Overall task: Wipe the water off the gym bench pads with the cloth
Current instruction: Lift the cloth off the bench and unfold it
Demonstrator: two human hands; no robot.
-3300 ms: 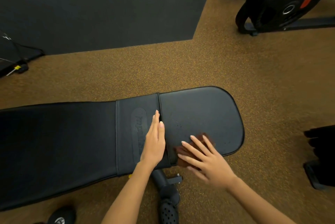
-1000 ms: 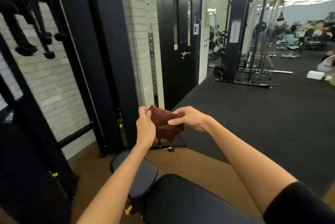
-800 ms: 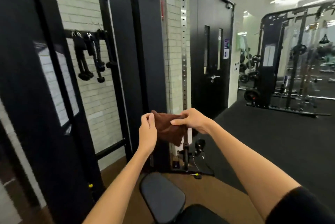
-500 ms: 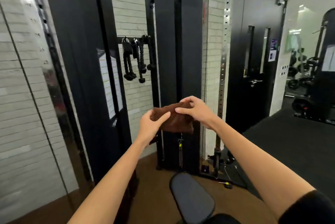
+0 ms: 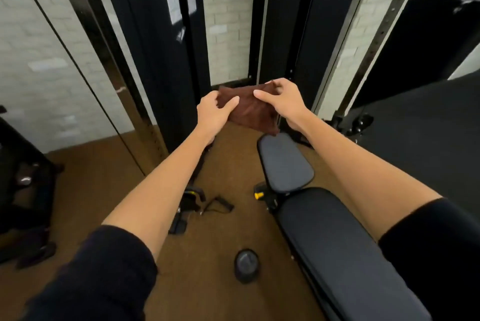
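Observation:
I hold a folded dark brown cloth (image 5: 250, 110) in the air in front of me with both hands. My left hand (image 5: 213, 114) pinches its left edge between thumb and fingers. My right hand (image 5: 281, 102) pinches its top right part. The cloth hangs above and beyond the far end of the black gym bench. The small seat pad (image 5: 284, 162) lies just below the cloth, and the long back pad (image 5: 345, 250) runs toward me at the lower right, partly under my right arm.
Black cable machine columns (image 5: 166, 42) and a white brick wall stand straight ahead. A cable handle and strap (image 5: 197, 206) lie on the brown floor left of the bench, with a round black foot (image 5: 246, 265) nearer me. Black equipment (image 5: 23, 190) sits at the left edge. Dark mat flooring (image 5: 415, 139) lies right.
The view has tilted down from the wall to the floor and bench. Both hands keep hold of the cloth, which now looks spread wider between them.

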